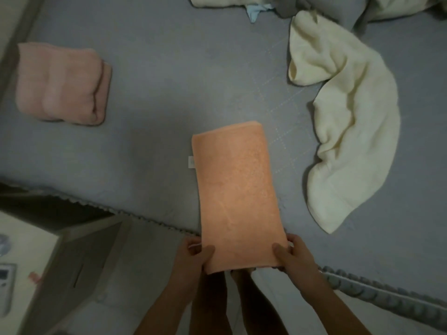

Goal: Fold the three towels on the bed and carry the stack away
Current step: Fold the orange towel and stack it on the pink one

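Surface: grey bed cover (169,68) filling most of the frame; pale bedside cabinet (36,262) at lower left. Towels counted: three. Pink towel (60,83), folded, upper left. Cream towel (348,122), crumpled, right. Orange towel (237,189), a long folded strip, centre, near end overhanging the bed edge. Left hand (196,255) and right hand (292,255) pinch that end's two corners, thumbs on top.

1. Left hand (197,253) sits at about 6 o'clock in the view, thumb lying on top and pointing toward 2 o'clock, fingers curled underneath in a pinch.
2. Right hand (291,256) is just toward 3 o'clock of it, thumb on top, fingers tucked below.
3. Both forearms run down toward 6 o'clock.
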Action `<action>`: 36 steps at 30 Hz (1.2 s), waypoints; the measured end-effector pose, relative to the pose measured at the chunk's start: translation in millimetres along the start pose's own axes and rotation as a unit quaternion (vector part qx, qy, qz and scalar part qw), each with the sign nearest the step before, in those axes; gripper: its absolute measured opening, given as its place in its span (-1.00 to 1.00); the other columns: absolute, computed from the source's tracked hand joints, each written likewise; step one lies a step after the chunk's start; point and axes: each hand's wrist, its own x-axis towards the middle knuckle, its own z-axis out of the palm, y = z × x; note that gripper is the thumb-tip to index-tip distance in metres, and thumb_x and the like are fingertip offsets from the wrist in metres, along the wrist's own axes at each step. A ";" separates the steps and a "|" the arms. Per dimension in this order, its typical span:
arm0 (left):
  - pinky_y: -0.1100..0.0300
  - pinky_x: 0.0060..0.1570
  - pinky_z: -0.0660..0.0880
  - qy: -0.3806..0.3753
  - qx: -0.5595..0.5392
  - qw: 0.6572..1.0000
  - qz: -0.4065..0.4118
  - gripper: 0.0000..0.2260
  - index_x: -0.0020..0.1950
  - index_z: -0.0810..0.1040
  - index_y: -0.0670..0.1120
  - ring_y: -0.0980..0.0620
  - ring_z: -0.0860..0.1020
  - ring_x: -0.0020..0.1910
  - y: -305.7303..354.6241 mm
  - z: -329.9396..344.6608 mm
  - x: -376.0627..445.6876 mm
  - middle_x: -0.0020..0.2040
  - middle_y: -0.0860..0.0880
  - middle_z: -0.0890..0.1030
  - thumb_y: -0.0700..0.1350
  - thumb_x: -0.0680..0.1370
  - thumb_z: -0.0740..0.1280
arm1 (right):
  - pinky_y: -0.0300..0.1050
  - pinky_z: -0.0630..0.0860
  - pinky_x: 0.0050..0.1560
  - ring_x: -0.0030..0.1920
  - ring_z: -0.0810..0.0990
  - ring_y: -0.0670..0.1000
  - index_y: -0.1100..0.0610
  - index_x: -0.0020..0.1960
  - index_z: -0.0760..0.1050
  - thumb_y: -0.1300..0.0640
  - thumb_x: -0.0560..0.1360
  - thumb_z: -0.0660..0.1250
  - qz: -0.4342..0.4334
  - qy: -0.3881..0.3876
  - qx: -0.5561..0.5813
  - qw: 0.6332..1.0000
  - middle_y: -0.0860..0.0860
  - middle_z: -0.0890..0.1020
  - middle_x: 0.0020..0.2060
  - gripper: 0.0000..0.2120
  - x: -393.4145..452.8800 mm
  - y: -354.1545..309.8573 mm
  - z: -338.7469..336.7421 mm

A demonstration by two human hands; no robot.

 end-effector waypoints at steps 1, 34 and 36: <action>0.00 -0.18 0.55 -0.003 -0.015 1.000 -0.008 -0.71 0.14 0.45 -0.11 -0.14 0.58 -0.01 4.4 -6.4 -9.7 0.12 -0.26 0.58 -0.30 0.49 0.42 | -0.13 0.64 -0.24 -0.10 0.67 0.04 -0.02 0.27 0.32 0.05 0.55 0.35 0.000 -0.001 0.029 1.000 0.07 0.60 0.06 -0.66 -13.0 -8.4 -3.0; 0.00 0.05 0.46 -0.001 0.443 0.778 0.446 -0.96 -0.11 0.62 -0.14 -0.12 0.55 -0.02 232.5 64.7 132.4 -0.07 -0.11 0.61 -0.25 0.48 0.39 | -0.10 0.46 -0.02 -0.05 0.57 0.03 -0.07 0.10 0.47 0.09 0.49 0.31 -0.206 0.192 -0.213 0.936 0.00 0.55 -0.01 -0.81 154.4 -209.7 19.8; -0.05 0.06 0.48 0.022 0.425 0.793 0.435 -0.89 -0.05 0.60 -0.15 -0.15 0.55 0.01 229.8 68.4 130.8 0.03 -0.14 0.56 -0.29 0.46 0.36 | -0.05 0.46 0.08 0.05 0.56 0.06 -0.05 0.18 0.47 0.15 0.49 0.30 -0.222 0.219 -0.199 0.929 0.03 0.54 0.08 -0.72 154.4 -213.8 23.3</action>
